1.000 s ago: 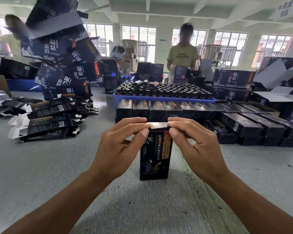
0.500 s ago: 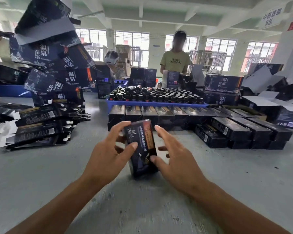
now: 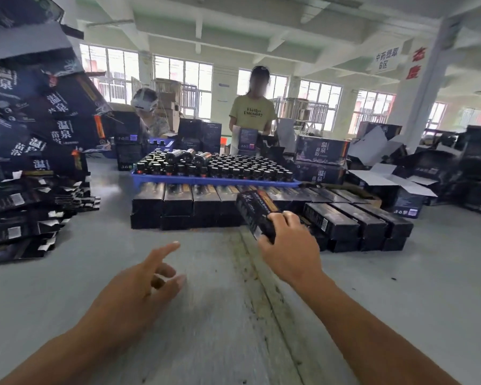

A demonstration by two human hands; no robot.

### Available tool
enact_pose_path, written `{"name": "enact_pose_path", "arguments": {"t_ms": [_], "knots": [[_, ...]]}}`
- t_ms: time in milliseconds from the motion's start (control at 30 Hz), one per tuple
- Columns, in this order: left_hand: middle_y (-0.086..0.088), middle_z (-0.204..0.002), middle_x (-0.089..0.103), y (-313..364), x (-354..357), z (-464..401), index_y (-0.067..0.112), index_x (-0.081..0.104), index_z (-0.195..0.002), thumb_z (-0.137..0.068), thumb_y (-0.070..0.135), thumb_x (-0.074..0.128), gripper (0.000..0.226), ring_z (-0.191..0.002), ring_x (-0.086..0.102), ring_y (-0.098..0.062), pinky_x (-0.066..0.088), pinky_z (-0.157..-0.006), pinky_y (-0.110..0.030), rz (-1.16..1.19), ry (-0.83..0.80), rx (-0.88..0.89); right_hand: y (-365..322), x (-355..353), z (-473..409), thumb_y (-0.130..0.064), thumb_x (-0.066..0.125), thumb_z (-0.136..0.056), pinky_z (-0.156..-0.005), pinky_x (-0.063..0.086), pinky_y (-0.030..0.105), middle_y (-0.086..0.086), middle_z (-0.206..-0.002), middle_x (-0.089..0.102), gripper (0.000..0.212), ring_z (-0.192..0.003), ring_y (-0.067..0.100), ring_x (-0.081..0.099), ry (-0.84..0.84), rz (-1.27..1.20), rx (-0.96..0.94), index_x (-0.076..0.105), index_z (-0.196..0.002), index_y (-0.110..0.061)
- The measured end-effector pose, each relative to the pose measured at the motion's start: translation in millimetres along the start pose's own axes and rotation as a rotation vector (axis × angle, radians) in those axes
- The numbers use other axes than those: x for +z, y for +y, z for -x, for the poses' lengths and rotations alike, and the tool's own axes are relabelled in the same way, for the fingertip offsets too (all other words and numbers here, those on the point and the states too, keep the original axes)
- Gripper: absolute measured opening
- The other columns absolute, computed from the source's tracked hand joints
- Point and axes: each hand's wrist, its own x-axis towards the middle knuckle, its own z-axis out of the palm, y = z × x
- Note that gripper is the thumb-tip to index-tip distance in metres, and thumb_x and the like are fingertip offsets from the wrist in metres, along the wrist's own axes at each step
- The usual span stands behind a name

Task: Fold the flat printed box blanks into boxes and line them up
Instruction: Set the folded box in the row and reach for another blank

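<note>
Right hand (image 3: 290,247) fingers clamp the folded box (image 3: 257,215), hiding its near end; left hand (image 3: 139,290) fingers apart.

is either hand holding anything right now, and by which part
The right hand grips a folded black box by its near end, fingers curled over the top; the far end points toward the lined-up boxes. The left hand holds nothing.
</note>
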Motion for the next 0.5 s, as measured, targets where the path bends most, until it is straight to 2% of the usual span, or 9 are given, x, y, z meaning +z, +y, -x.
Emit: {"name": "enact_pose_path", "arguments": {"t_ms": [100,200,267,333,400,433,500], "knots": [[0.034,-0.098,0.065,-5,2,-3,0.065,0.037,-0.129,-0.085,0.068,0.048,0.046,-0.091,0.061,0.011,0.053,-0.081,-0.022,-0.043,-0.023,0.011,34,-4,-30,-0.047,0.045,-0.092,-0.099,0.042,0.051,0.011,-0.144,0.046,0.054,-0.124,0.038,0.049,-0.038,0.156,0.187,0.044,-0.141,-0.024],[0.043,-0.102,0.059,-4,1,-2,0.063,0.044,-0.121,-0.091,0.059,0.053,0.031,-0.094,0.059,0.013,0.051,-0.081,-0.020,-0.062,-0.052,0.018,54,-1,-47,-0.040,0.043,-0.097,-0.106,0.035,0.054,0.010,-0.145,0.051,0.045,-0.135,0.036,0.040,-0.081,0.307,0.248,0.050,-0.136,-0.019],[0.041,-0.100,0.061,-2,-2,-2,0.061,0.049,-0.112,-0.092,0.058,0.053,0.020,-0.093,0.060,0.012,0.052,-0.081,-0.020,-0.070,-0.073,-0.007,60,0,-51,-0.037,0.040,-0.101,-0.113,0.029,0.055,0.008,-0.150,0.048,0.044,-0.144,0.036,0.029,-0.121,0.343,0.247,0.051,-0.138,-0.017],[0.032,-0.096,0.065,0,-5,-1,0.056,0.056,-0.108,-0.093,0.059,0.053,0.016,-0.092,0.062,0.008,0.053,-0.083,-0.021,-0.086,-0.084,-0.033,60,-1,-52,-0.043,0.042,-0.101,-0.118,0.024,0.054,0.007,-0.156,0.041,0.051,-0.150,0.035,0.020,-0.121,0.357,0.210,0.045,-0.145,-0.017],[0.027,-0.102,0.066,3,-6,1,0.047,0.062,-0.116,-0.094,0.059,0.053,0.027,-0.094,0.061,0.005,0.052,-0.087,-0.021,-0.098,-0.092,-0.045,51,-2,-47,-0.052,0.047,-0.099,-0.120,0.020,0.052,0.008,-0.161,0.034,0.065,-0.152,0.034,0.017,-0.081,0.355,0.127,0.036,-0.153,-0.017],[0.024,-0.107,0.065,3,-6,0,0.042,0.062,-0.121,-0.095,0.058,0.052,0.033,-0.095,0.061,0.004,0.053,-0.089,-0.023,-0.097,-0.091,-0.043,44,0,-43,-0.053,0.051,-0.098,-0.121,0.020,0.051,0.010,-0.160,0.035,0.069,-0.152,0.034,0.019,-0.047,0.336,0.056,0.035,-0.154,-0.015],[0.018,-0.118,0.061,-3,-9,-4,0.037,0.061,-0.128,-0.096,0.058,0.052,0.039,-0.099,0.061,0.000,0.053,-0.092,-0.030,-0.131,-0.063,-0.038,24,6,-34,-0.048,0.060,-0.094,-0.120,0.026,0.050,0.014,-0.153,0.046,0.067,-0.147,0.034,0.031,-0.020,0.216,-0.092,0.046,-0.147,-0.010]]}}
